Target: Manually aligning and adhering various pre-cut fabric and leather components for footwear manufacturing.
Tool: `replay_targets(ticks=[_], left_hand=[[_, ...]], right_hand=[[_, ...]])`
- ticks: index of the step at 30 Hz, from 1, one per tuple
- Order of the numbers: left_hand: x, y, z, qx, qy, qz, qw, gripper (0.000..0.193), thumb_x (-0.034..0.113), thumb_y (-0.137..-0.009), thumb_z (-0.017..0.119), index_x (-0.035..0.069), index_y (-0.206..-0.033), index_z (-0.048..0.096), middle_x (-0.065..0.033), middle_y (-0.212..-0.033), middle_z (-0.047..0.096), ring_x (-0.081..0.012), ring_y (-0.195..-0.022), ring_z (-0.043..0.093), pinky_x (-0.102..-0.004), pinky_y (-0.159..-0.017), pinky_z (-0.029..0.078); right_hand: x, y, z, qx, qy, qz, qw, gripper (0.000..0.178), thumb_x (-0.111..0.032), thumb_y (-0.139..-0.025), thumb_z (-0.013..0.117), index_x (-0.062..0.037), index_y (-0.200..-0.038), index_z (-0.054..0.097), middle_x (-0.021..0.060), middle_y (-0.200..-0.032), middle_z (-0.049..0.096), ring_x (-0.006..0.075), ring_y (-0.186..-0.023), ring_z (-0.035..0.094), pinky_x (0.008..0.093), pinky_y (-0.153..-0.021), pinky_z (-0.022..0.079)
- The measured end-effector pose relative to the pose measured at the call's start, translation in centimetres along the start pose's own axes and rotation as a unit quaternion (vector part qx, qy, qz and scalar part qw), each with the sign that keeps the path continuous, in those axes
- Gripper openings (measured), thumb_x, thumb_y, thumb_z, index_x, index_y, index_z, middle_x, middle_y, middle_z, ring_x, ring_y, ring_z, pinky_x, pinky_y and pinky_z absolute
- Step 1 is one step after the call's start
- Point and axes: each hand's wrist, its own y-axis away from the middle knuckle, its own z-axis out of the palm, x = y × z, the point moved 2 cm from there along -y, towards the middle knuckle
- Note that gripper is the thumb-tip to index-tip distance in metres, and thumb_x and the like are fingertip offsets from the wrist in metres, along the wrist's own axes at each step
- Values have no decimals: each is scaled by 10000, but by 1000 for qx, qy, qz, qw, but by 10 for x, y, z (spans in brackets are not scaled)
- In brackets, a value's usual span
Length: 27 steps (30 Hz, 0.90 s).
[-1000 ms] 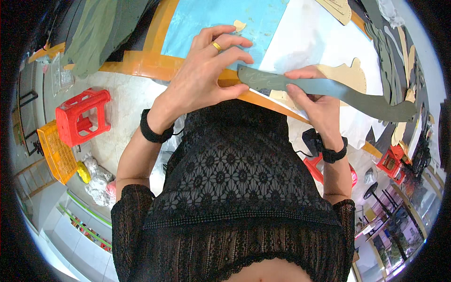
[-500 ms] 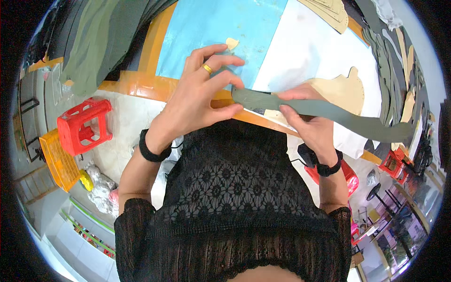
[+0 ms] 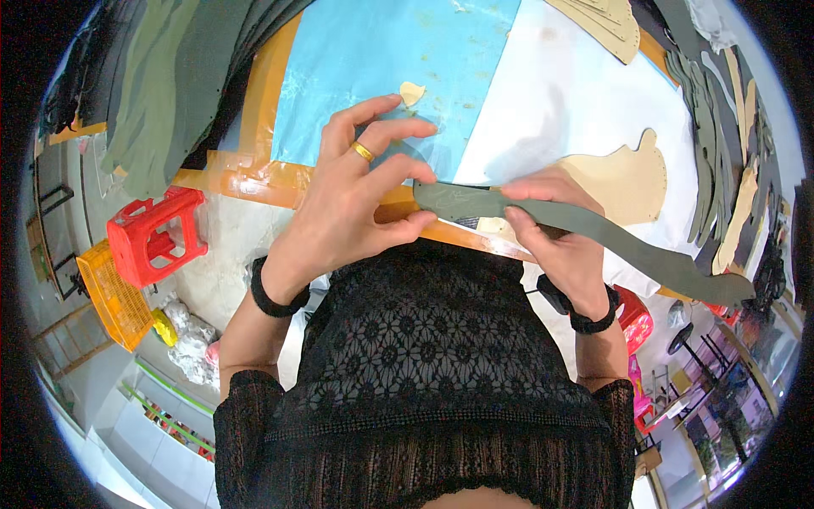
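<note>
My right hand pinches a long, wavy grey-green strip of leather-like material between thumb and fingers, near its left part. The strip's far end droops to the right, past the table edge. My left hand is spread around the strip's rounded left end, the thumb below it and a fingertip at its upper edge. It wears a gold ring. Beyond its outer fingertips lies a small beige scrap on the blue sheet. A beige cut-out piece rests on the white sheet behind my right hand.
Grey-green pieces hang in a stack at the far left; more strips lie at the right. Beige panels are stacked at the back. A red stool and yellow crate stand on the floor at left.
The strip's right end hangs lower than before, and its left end sits slightly lower in view. Both hands keep nearly the same pose. The table and surroundings have shifted slightly in view.
</note>
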Motion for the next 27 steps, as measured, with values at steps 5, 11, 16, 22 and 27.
replay_targets(ticks=[5, 11, 16, 22, 27], left_hand=[[-1, 0, 0, 3, 0, 5, 1000, 346, 166, -645, 889, 143, -936, 705, -32, -1383, 597, -395, -1378, 415, -510, -1118, 388], [0, 0, -2, -5, 1, 0, 1000, 379, 160, -641, 889, 142, -965, 691, -36, -1391, 590, -393, -1386, 404, -506, -1122, 386], [1, -2, -1, 1, 21, -22, 1000, 409, 164, -641, 890, 143, -977, 657, -33, -1415, 567, -389, -1392, 394, -500, -1126, 383], [-2, 0, 0, 4, 21, -13, 1000, 409, 168, -642, 891, 150, -966, 641, -36, -1427, 551, -389, -1386, 389, -503, -1115, 393], [-2, 0, 0, 6, 20, 2, 1000, 393, 169, -645, 890, 152, -953, 647, -44, -1423, 550, -397, -1380, 390, -509, -1111, 395]], right_hand=[[-1, -2, 1, -2, 8, 3, 1000, 178, 26, -843, 722, -25, -1013, 739, 87, -935, 712, 189, -846, 662, 308, -742, 523], [-1, -1, 2, 1, 17, -1, 1000, 177, 40, -834, 718, -18, -1000, 734, 92, -947, 711, 193, -860, 662, 308, -746, 524], [-4, -2, 1, 1, 27, 7, 1000, 180, 54, -825, 720, -10, -993, 729, 93, -944, 706, 193, -847, 659, 303, -748, 524], [-1, -1, 2, 14, 13, 8, 1000, 176, 57, -827, 716, -4, -992, 728, 91, -937, 699, 180, -830, 646, 298, -730, 516], [-4, -1, 1, 10, 18, 20, 1000, 177, 57, -826, 714, -2, -992, 727, 88, -928, 695, 178, -820, 638, 300, -725, 512]])
